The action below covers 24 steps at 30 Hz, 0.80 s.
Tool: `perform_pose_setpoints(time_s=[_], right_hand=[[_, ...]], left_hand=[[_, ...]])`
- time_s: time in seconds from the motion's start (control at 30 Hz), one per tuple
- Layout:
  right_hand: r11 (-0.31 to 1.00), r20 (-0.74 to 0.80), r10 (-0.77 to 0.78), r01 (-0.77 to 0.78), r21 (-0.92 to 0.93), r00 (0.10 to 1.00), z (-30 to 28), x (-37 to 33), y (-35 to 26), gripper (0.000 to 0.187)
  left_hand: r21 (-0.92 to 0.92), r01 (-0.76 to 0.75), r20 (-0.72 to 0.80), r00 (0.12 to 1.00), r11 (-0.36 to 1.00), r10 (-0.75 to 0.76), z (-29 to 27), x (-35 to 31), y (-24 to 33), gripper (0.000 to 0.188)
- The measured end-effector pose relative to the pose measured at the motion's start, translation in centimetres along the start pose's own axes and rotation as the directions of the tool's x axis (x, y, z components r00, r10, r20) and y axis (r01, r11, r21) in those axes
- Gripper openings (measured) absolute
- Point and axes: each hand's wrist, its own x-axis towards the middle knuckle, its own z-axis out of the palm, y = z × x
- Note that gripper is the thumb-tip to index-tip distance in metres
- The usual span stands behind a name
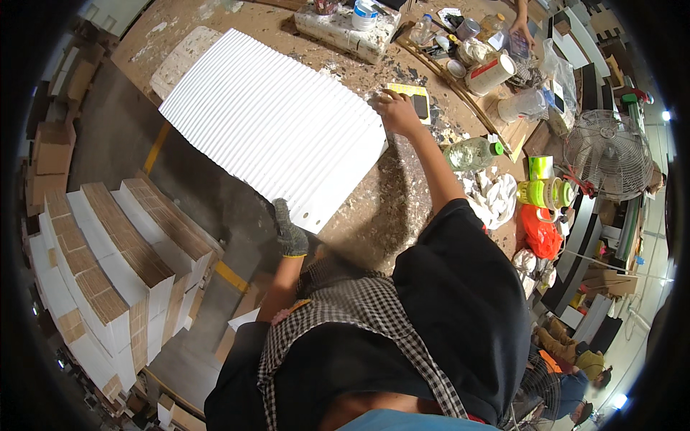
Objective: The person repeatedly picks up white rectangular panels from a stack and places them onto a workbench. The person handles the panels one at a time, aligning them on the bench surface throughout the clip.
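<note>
A large white ribbed panel (269, 122) lies in front of me, with parallel ridges and small holes along its plain strip at the right. My left hand (289, 231), in a dark grey knitted glove with a yellow cuff, grips the panel's near edge; its lower fingers are hidden. At the far right corner, my bare right hand (399, 113) has its fingers bent around the panel's edge. Just beyond that hand sits a yellow card with a dark phone-like object (419, 106).
The paint-stained table (374, 215) carries a white block (345, 32), a green-capped bottle (471, 153), tubs, rags and a red bag (540, 231) toward the right. Another person's hand (522, 32) shows at the far right. White-and-brown stacks (122, 266) stand left; a fan (609, 154) stands right.
</note>
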Motion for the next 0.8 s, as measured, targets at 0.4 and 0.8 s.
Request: perform_pose_setpoints(time_s=[0.4, 0.8], right_hand=[[0.957, -0.186, 0.075, -0.123, -0.264, 0.980, 0.8, 1.9, 5.3, 0.025], [0.029, 0.401, 0.263, -0.422, 0.906, 0.878, 0.6, 1.7, -4.1, 0.112]], left_hand=[[0.136, -0.077, -0.141, 0.985, 0.988, 0.096, -1.4, 1.1, -1.4, 0.059], [-0.270, -0.005, -0.022, 1.000, 0.963, -0.001, 6.5, -1.7, 3.5, 0.061]])
